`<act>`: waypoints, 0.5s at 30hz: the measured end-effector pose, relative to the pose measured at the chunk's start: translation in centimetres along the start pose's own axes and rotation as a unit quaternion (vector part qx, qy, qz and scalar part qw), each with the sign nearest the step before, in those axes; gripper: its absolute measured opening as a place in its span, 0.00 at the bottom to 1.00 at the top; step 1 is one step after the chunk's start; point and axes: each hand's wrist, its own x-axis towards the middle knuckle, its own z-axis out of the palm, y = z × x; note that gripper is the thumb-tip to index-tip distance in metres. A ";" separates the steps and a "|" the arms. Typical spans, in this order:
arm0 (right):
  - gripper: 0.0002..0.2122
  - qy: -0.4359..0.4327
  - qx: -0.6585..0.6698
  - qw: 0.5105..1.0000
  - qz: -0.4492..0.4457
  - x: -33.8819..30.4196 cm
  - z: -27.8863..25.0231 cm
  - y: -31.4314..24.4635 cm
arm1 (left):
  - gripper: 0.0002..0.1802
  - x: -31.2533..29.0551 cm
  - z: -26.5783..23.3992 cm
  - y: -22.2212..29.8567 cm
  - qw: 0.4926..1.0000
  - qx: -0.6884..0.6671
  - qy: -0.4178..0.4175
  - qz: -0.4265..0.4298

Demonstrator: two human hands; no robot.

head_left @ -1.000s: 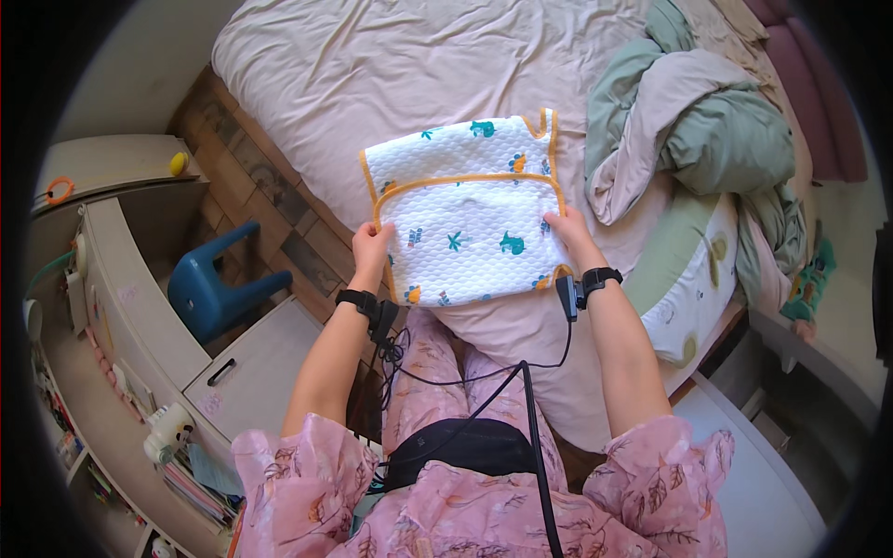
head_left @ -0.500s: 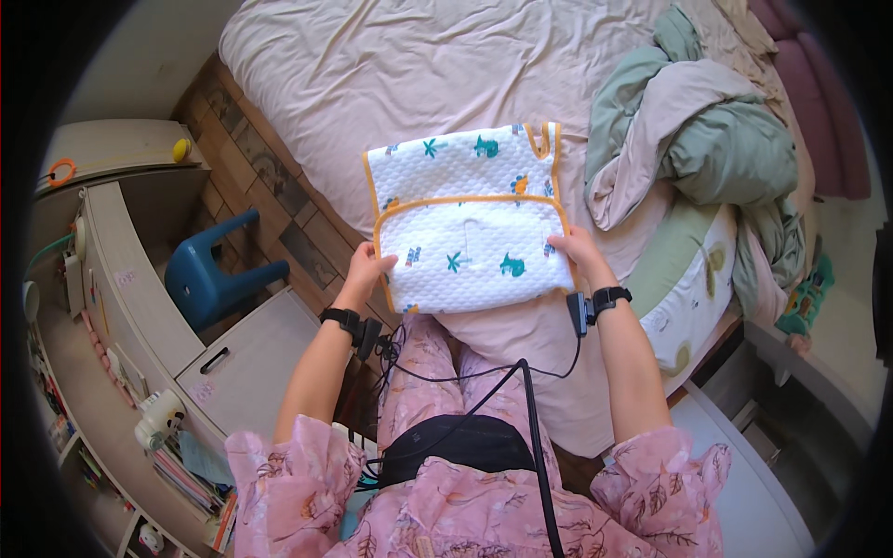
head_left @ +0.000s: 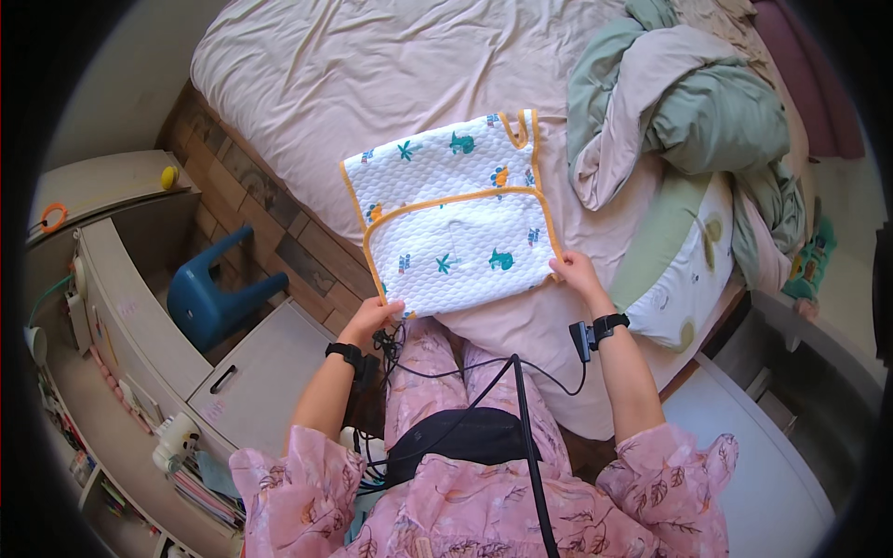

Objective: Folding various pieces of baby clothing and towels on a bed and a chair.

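A white quilted garment [head_left: 456, 246] with orange edging and green dinosaur and palm prints lies folded at the near side of the bed. Its lower part is folded up over the rest, and a notch like an armhole opening shows at the far right corner. My left hand [head_left: 370, 321] pinches the near left corner, thumb on top. At the near right corner, my right hand [head_left: 577, 272] grips the edge between thumb and fingers. The undersides of both grips are hidden by the cloth.
The bed [head_left: 372, 65] has a wrinkled pale pink sheet. A crumpled green and pink quilt [head_left: 702, 112] and a green-white pillow [head_left: 674, 260] lie on the right. A blue stool [head_left: 214, 298] stands left by a cabinet [head_left: 260, 363]. Black cables [head_left: 521, 418] cross my lap.
My left hand has slid down the left edge to the near corner, and my right hand has moved down the right edge too. The view has shifted slightly.
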 end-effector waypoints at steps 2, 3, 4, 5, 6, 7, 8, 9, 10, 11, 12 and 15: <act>0.10 0.039 0.012 0.999 0.006 -0.2 0.1 0.5 | 0.15 0.1 -0.2 0.2 1.000 0.025 0.002 -0.002; 0.10 0.045 0.007 0.999 -0.006 -0.3 0.4 0.5 | 0.15 0.1 -0.3 0.3 0.999 0.046 0.006 -0.002; 0.10 0.051 0.002 0.999 -0.018 -0.4 0.6 0.4 | 0.15 0.1 -0.4 0.4 0.999 0.049 0.007 -0.002; 0.10 0.053 0.004 0.998 -0.018 -0.5 0.8 0.4 | 0.16 0.1 -0.4 0.4 0.998 0.065 0.021 0.005; 0.10 0.059 -0.002 0.998 -0.015 -0.5 0.9 0.3 | 0.17 0.2 -0.4 0.5 0.996 0.082 0.035 0.013; 0.10 0.066 -0.008 0.998 -0.013 -0.5 1.0 0.1 | 0.17 0.2 -0.5 0.6 0.996 0.084 0.036 0.013; 0.10 0.067 -0.008 0.998 -0.013 -0.5 1.0 0.3 | 0.18 0.2 -0.4 0.5 0.995 0.097 0.037 0.014; 0.11 0.070 -0.014 0.997 -0.017 -0.5 1.0 0.5 | 0.18 0.3 -0.4 0.5 0.993 0.109 0.038 0.016; 0.11 0.072 -0.020 0.997 -0.022 -0.5 1.0 0.6 | 0.18 0.3 -0.4 0.4 0.993 0.110 0.038 0.017; 0.11 0.074 -0.020 0.997 -0.022 -0.4 1.0 0.8 | 0.18 0.3 -0.3 0.4 0.992 0.121 0.041 0.010; 0.12 0.075 -0.014 0.997 -0.029 -0.4 0.9 1.0 | 0.17 0.2 -0.2 0.3 0.990 0.131 0.045 0.004; 0.12 0.127 -0.045 0.989 -0.060 -0.7 0.8 1.5 | 0.16 0.2 0.4 0.1 0.994 0.084 0.064 -0.019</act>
